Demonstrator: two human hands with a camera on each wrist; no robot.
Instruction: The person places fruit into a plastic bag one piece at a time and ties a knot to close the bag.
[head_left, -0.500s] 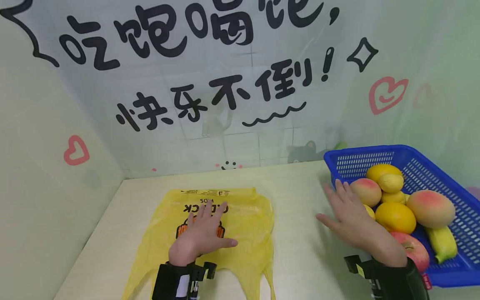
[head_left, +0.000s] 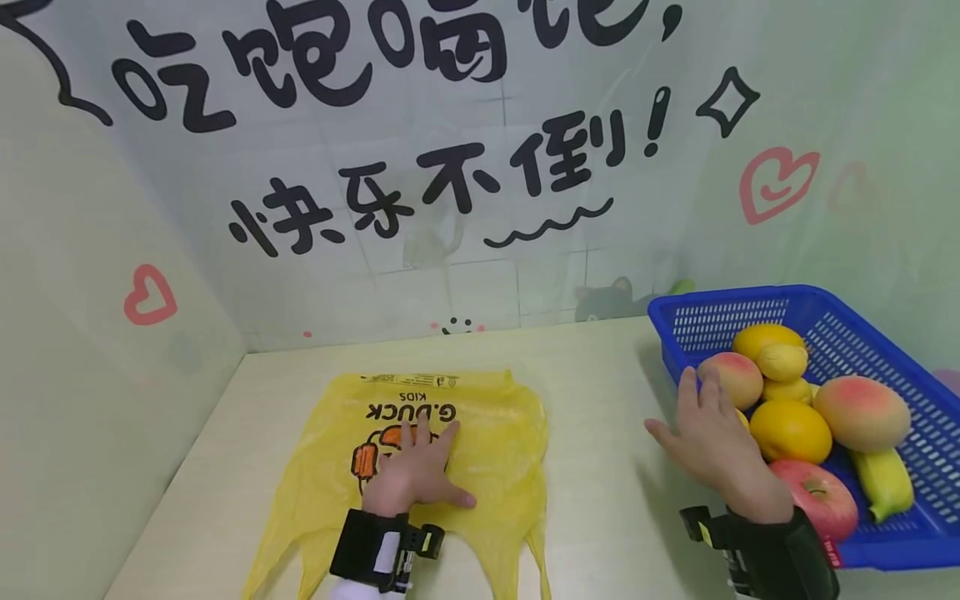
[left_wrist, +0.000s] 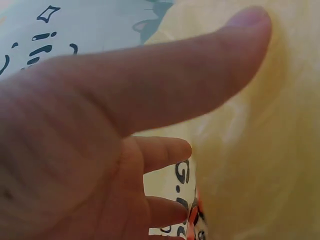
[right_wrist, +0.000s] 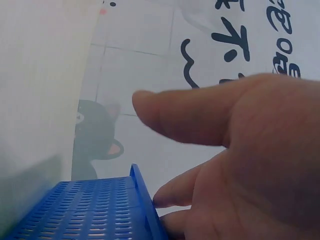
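A yellow plastic bag (head_left: pixel 495 467) printed "G.DUCK KIDS" lies flat on the table, its handles toward me. Over its middle my left hand (head_left: pixel 412 475) spreads its fingers, fingertips right at the print; the left wrist view shows the thumb (left_wrist: pixel 190 75) stretched across the yellow film. My right hand (head_left: pixel 716 442) hovers by the left side of a blue plastic basket (head_left: pixel 922 533), fingers straight and nothing held. Inside the basket sit peaches (head_left: pixel 862 414), an orange (head_left: pixel 791 432), a red apple (head_left: pixel 817 500), lemons (head_left: pixel 768 343) and a banana (head_left: pixel 883 483). My right hand partly hides the fruit nearest it.
A pale table (head_left: pixel 592 467) carries both the bag and the basket, with bare tabletop between them. Behind it hangs a white sheet (head_left: pixel 525 275) with black lettering and drawings, and another pale panel (head_left: pixel 97 375) stands along the left edge.
My left hand has shifted slightly right and toward me over the bag, uncovering more of the lettering. The right hand has tilted more upright and come slightly toward me. The bag has stayed put.
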